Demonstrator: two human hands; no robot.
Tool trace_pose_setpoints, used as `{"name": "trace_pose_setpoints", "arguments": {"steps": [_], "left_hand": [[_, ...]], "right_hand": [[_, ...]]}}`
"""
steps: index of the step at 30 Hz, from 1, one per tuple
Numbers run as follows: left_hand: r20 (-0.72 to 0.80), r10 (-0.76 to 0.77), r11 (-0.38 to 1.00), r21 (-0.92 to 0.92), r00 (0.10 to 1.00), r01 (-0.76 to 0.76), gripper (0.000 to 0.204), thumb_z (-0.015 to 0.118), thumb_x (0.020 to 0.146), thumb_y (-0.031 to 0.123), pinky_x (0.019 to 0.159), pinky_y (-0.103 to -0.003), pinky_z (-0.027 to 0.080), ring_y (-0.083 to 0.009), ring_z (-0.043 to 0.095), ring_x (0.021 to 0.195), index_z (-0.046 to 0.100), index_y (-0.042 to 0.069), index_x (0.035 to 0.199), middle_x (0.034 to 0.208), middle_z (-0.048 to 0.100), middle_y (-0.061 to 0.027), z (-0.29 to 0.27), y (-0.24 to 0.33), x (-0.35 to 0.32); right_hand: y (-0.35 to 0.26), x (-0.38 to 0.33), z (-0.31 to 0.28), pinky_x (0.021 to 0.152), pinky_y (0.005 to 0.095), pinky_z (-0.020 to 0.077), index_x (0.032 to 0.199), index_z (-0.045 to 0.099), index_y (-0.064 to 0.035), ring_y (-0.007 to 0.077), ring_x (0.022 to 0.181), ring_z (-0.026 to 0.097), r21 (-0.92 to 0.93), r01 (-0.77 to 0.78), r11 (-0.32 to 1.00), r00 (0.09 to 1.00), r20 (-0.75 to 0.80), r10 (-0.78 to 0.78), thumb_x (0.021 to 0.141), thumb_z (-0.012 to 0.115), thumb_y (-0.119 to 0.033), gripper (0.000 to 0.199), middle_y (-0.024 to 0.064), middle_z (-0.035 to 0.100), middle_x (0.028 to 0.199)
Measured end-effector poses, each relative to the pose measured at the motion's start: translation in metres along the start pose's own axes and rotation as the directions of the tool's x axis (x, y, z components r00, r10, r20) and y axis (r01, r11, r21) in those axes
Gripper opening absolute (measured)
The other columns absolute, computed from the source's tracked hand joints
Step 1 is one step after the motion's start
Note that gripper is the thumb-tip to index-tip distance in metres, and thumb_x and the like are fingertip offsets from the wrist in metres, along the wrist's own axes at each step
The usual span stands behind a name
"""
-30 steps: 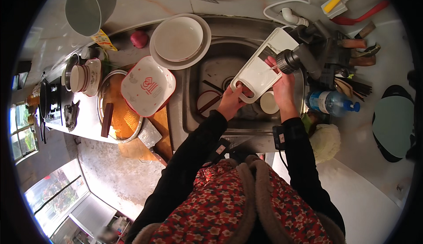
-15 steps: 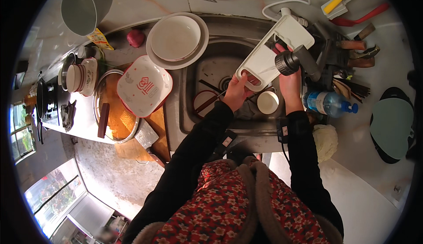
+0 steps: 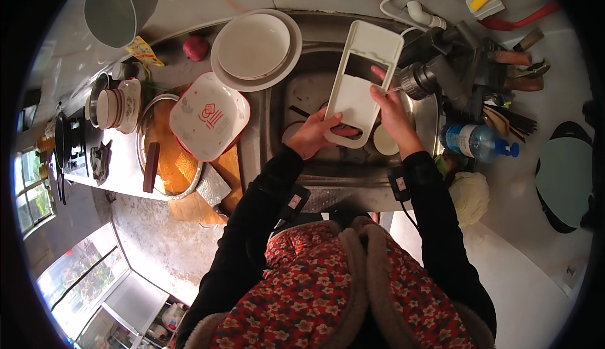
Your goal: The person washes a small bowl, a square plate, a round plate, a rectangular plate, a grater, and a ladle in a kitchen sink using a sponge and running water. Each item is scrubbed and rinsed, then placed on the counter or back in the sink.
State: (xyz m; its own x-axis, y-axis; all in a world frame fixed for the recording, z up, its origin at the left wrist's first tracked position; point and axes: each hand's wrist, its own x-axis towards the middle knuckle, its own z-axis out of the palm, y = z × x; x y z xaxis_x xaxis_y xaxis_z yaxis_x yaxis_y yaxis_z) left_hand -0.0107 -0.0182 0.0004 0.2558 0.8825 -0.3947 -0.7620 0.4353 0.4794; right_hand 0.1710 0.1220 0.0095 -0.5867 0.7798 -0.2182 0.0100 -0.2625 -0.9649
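A white plastic mandoline slicer (image 3: pixel 354 100), with a large opening across its upper half, is held tilted above the metal sink (image 3: pixel 302 93). My left hand (image 3: pixel 309 133) is closed around its lower handle end, by the handle hole. On the right edge, my right hand (image 3: pixel 396 119) grips it, with the thumb on the face and a fingertip showing beside the opening. The black faucet head (image 3: pixel 416 81) is just right of the slicer, and a thin streak of water shows near my right thumb. Partly hidden below, a white cup or bowl (image 3: pixel 386 141) sits in the sink.
Stacked white plates (image 3: pixel 254 47) and a red-rimmed square dish (image 3: pixel 211 114) stand left of the sink, near a red onion (image 3: pixel 196 49) and a metal basin (image 3: pixel 167 160). On the right are a blue-capped bottle (image 3: pixel 478 142), a pale cabbage (image 3: pixel 469 197) and a knife holder (image 3: pixel 482 65).
The slicer has turned more upright and moved left, out from under the faucet head. My left hand has shifted left, and my right hand has come down and left to its edge.
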Motion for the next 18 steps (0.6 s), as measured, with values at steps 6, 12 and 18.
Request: {"name": "trace_pose_setpoints", "arguments": {"steps": [6,12,18], "left_hand": [[-0.123,0.117,0.993,0.003,0.985,-0.117,0.041,0.045,0.104,0.027,0.090,-0.043,0.055,-0.0278,0.062,0.113,0.043,0.005,0.139,0.132,0.055,-0.0122,-0.011,-0.016,-0.009],[-0.145,0.190,0.973,-0.103,0.971,-0.205,0.038,0.041,0.106,0.026,0.100,-0.047,0.049,-0.0282,0.053,0.126,0.041,0.011,0.141,0.138,0.050,-0.0100,-0.008,-0.020,-0.023],[-0.129,0.250,0.959,-0.101,0.960,-0.264,0.035,0.041,0.106,0.027,0.101,-0.046,0.048,-0.0267,0.051,0.128,0.042,0.015,0.139,0.139,0.049,-0.0073,-0.004,-0.019,-0.023]], "right_hand": [[0.101,-0.022,-0.025,0.100,0.0347,0.0414,0.142,0.046,-0.0116,0.0168,0.116,0.056,0.057,-0.484,0.873,0.871,-0.060,0.487,0.099,0.037,-0.060,0.065,0.0067,0.058,0.132],[0.199,-0.060,-0.039,0.090,0.0410,0.0468,0.123,0.055,-0.0061,0.0311,0.105,0.062,-0.987,-0.055,0.153,0.683,0.075,0.727,0.096,0.048,-0.045,0.048,0.0138,0.060,0.121],[0.175,-0.065,-0.042,0.076,0.0365,0.0529,0.095,0.066,-0.0026,0.0247,0.081,0.069,-0.804,-0.185,0.565,0.912,0.073,0.403,0.088,0.067,-0.028,0.026,0.0123,0.071,0.083]]}}
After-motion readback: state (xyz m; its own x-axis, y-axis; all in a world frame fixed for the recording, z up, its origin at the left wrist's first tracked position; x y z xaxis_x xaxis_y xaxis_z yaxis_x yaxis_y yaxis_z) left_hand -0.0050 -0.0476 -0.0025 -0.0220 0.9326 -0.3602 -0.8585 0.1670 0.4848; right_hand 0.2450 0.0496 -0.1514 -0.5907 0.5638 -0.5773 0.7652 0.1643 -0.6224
